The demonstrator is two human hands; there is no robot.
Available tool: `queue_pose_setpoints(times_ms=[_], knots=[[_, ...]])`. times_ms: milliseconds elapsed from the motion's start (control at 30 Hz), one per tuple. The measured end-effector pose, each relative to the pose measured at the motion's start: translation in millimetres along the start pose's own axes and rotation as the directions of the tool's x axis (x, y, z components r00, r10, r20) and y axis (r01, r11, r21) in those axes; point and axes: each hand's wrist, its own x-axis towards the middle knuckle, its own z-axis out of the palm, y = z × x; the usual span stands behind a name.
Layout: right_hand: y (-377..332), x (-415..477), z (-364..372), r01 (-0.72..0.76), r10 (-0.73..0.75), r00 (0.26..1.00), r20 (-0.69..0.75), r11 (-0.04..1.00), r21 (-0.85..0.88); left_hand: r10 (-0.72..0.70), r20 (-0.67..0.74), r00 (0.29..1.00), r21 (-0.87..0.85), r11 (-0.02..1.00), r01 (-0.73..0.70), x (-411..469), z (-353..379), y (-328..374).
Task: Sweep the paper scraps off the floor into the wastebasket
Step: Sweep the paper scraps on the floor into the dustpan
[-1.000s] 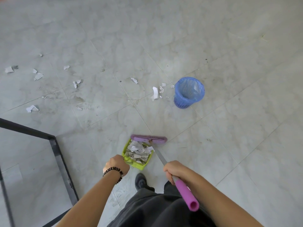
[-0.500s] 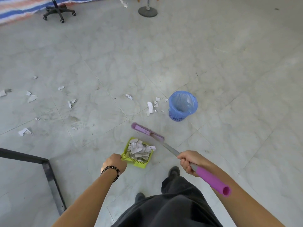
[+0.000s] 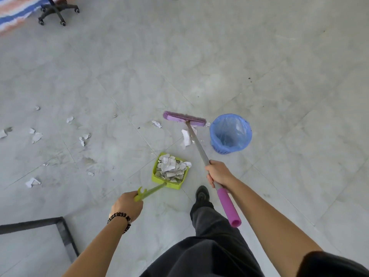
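My left hand [image 3: 126, 206] grips the green handle of a lime dustpan [image 3: 169, 171] heaped with paper scraps. My right hand [image 3: 218, 173] grips the grey shaft of a purple broom [image 3: 184, 118]. The broom's head rests on the floor just left of the blue wastebasket [image 3: 230, 133], which has a blue liner. A long paper scrap [image 3: 185, 137] lies beside the shaft, between the broom head and the dustpan. More scraps [image 3: 37, 136] are scattered across the floor to the left.
A black metal frame [image 3: 63, 232] lies at the lower left. An office chair base [image 3: 58, 11] and a striped cloth [image 3: 12, 15] sit at the far upper left. My dark shoe [image 3: 202, 193] stands just below the dustpan.
The broom head has swung away from the dustpan, forward and right, to beside the wastebasket. I have stepped closer to the basket. The dustpan's handle now shows beyond my left hand.
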Motion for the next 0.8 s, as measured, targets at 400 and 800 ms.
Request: queue_pose_setpoints(times_ms=[400, 800], knots=[[-90, 174, -34, -0.219, 0.217, 0.973, -0.074, 0.975, -0.027, -0.046, 0.014, 0.999, 0.091, 0.995, 0.045, 97, -59, 72], [-80, 82, 93, -0.394, 0.378, 0.919, 0.114, 0.868, 0.303, 0.106, 0.139, 0.985, 0.236, 0.962, -0.137, 167, -121, 65]])
